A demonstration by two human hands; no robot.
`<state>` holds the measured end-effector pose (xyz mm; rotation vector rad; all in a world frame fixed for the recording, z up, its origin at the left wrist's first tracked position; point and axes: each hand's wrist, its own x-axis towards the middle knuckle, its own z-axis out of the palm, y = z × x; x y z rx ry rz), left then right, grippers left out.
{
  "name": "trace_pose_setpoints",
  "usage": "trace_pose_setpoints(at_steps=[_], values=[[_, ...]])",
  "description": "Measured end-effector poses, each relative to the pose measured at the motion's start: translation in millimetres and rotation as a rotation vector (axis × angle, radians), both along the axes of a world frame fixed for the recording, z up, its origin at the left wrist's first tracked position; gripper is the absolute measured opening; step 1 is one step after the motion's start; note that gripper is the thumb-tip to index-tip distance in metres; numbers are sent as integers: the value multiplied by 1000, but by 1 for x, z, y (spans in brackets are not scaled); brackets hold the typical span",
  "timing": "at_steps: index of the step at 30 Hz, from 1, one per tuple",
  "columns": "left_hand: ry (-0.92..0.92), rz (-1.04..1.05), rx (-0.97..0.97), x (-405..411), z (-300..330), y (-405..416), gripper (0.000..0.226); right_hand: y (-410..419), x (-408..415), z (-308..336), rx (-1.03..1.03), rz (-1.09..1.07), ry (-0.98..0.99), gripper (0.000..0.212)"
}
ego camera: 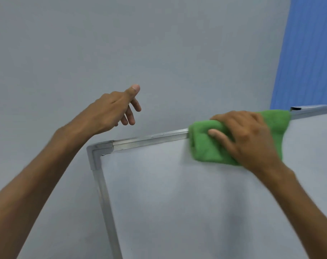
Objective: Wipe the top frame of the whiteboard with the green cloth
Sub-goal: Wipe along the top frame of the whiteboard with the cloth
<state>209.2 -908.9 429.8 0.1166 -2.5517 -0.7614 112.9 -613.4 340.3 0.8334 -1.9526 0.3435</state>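
A whiteboard (177,193) with a grey metal frame fills the lower right. Its top frame (149,140) runs from the left corner up towards the right edge. A green cloth (203,146) is folded over the top frame, covering its middle stretch. My right hand (246,139) grips the cloth and presses it against the frame and the board face. My left hand (112,111) hovers in the air above and left of the board's top left corner, fingers loosely spread, holding nothing and touching nothing.
A plain grey wall (121,43) lies behind the board. A blue ribbed curtain or panel (310,53) hangs at the upper right. The board's left frame (104,202) runs down to the bottom edge.
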Motion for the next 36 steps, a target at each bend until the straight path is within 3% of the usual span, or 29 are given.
trace_pose_setpoints(at_steps=[3, 7, 10, 14, 19, 22, 27, 30, 36], values=[[10, -8, -2, -1, -3, 3, 70, -7, 6, -1, -20, -3, -14, 42], [28, -40, -32, -11, 4, 20, 70, -91, 41, -6, 6, 165, 54, 42], [68, -79, -56, -20, 13, 37, 71, -97, 39, -6, 51, 264, 146, 36], [54, -123, -32, -34, 11, 56, 69, -9, -3, -1, 16, 283, 144, 26], [15, -126, -3, -46, -5, 72, 72, 137, -59, 2, -87, 54, 40, 24], [4, -149, -5, -60, -6, 95, 71, 133, -59, -1, -99, 21, 79, 23], [30, -190, -62, -93, -1, 155, 70, 68, -46, -3, 39, 297, 159, 22], [-2, -172, -100, -108, -9, 182, 69, 116, -75, 4, 5, 302, 154, 20], [-41, -123, -236, -129, -19, 225, 63, 269, -153, 9, -104, 114, 36, 19]])
